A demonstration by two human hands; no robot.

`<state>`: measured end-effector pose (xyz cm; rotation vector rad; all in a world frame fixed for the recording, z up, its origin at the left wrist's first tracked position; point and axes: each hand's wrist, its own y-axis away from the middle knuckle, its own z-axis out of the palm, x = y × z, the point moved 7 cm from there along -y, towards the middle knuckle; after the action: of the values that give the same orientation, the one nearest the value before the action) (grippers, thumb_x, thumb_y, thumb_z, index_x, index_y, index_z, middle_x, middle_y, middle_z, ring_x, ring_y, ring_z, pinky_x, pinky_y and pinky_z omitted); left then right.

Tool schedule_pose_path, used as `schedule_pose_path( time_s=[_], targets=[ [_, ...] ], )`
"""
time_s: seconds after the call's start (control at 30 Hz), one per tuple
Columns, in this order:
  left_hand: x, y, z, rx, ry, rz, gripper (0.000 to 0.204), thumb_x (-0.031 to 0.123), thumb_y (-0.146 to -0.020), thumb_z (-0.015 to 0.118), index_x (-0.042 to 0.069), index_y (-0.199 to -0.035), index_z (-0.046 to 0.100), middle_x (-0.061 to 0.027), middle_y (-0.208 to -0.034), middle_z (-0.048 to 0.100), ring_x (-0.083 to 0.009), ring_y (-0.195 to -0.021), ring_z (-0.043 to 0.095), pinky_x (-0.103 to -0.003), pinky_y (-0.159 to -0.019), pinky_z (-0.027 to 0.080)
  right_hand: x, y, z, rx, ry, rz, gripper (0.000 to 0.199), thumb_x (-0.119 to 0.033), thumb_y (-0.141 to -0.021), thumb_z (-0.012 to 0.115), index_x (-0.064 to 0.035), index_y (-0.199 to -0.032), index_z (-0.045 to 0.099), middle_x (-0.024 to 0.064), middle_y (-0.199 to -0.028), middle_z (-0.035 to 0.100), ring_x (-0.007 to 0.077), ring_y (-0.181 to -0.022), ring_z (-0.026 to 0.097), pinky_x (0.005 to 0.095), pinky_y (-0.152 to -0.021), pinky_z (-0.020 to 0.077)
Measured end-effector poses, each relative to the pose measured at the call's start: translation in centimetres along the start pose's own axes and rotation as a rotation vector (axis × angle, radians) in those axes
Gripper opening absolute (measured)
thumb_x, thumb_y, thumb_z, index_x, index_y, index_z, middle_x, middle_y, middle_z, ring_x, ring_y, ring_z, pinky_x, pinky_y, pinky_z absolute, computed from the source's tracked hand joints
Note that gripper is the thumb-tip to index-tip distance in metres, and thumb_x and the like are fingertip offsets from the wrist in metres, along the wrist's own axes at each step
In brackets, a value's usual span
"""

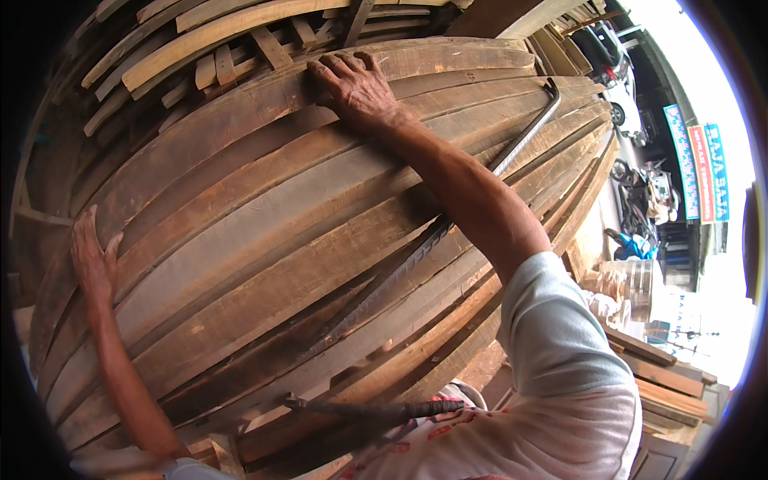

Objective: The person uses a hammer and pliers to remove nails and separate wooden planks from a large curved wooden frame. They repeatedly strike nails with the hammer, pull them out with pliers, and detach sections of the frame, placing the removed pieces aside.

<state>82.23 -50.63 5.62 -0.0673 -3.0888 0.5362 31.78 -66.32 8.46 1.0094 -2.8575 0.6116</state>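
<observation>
Long brown wooden planks (pixel 264 216) lie side by side in a stack before me, bent in look by the lens. My right hand (pixel 356 90) reaches to the far plank (pixel 448 58), its bent fingers hooked over the edge. At the left end, my left hand (pixel 94 260) holds the same plank's side, thumb apart from the fingers; some fingertips are hidden. Under my right forearm a long metal pry bar (pixel 524 136) with a bent tip lies slantwise across the planks. Close to my body is a dark tool (pixel 352 407) with a wrapped handle, its kind unclear.
More stacked timber (pixel 240 24) rises beyond the far plank, with short crosspieces between its layers. At right lie further boards (pixel 660 376) and a pale round container (pixel 628 280). Parked motorcycles (pixel 644 192), a car (pixel 600 48) and hanging banners (pixel 696 172) stand outside.
</observation>
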Motion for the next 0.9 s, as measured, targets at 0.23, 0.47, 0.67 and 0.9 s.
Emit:
schedule_pose_path(
  time_s=[0.23,0.47,0.67,0.9],
  targets=[
    [0.0,-0.2,0.1,-0.015,-0.012,0.009,0.066,0.022,-0.097,0.069,0.013,-0.158,0.043,-0.0201,-0.151,0.053,-0.0411,-0.14,0.05,-0.052,-0.113,0.042,0.2,-0.5,0.4,-0.016,0.01,0.046,0.065,-0.029,-0.099,0.062,-0.0198,-0.16,0.041,0.0137,-0.153,0.05,0.0341,-0.143,0.046,0.0526,-0.115,0.0383],
    [0.3,0.3,-0.1,-0.06,-0.038,0.036,0.067,0.024,-0.098,0.069,0.015,-0.159,0.042,-0.0162,-0.152,0.053,-0.0381,-0.141,0.049,-0.052,-0.114,0.042,0.2,-0.3,0.0,-0.06,-0.018,-0.022,0.068,-0.037,-0.093,0.074,-0.019,-0.154,0.05,0.0107,-0.15,0.053,0.0324,-0.139,0.051,0.0472,-0.112,0.0444],
    [0.3,-0.3,-0.3,-0.021,-0.095,-0.075,0.068,0.028,-0.098,0.068,0.018,-0.159,0.041,-0.0135,-0.155,0.05,-0.0352,-0.144,0.046,-0.056,-0.116,0.038,0.3,-0.4,-0.4,0.066,0.041,0.059,0.066,-0.036,-0.096,0.071,-0.0213,-0.156,0.047,0.0118,-0.151,0.052,0.0337,-0.14,0.049,0.0523,-0.115,0.0369],
    [-0.8,1.0,-0.3,-0.136,-0.125,-0.086,0.069,0.033,-0.099,0.066,0.024,-0.162,0.038,-0.0111,-0.161,0.045,-0.034,-0.149,0.042,-0.058,-0.122,0.03,0.3,0.7,-0.8,-0.038,-0.023,-0.083,0.068,-0.033,-0.095,0.072,-0.0214,-0.157,0.047,0.0109,-0.15,0.053,0.0328,-0.14,0.049,0.0518,-0.114,0.0388]
  ],
)
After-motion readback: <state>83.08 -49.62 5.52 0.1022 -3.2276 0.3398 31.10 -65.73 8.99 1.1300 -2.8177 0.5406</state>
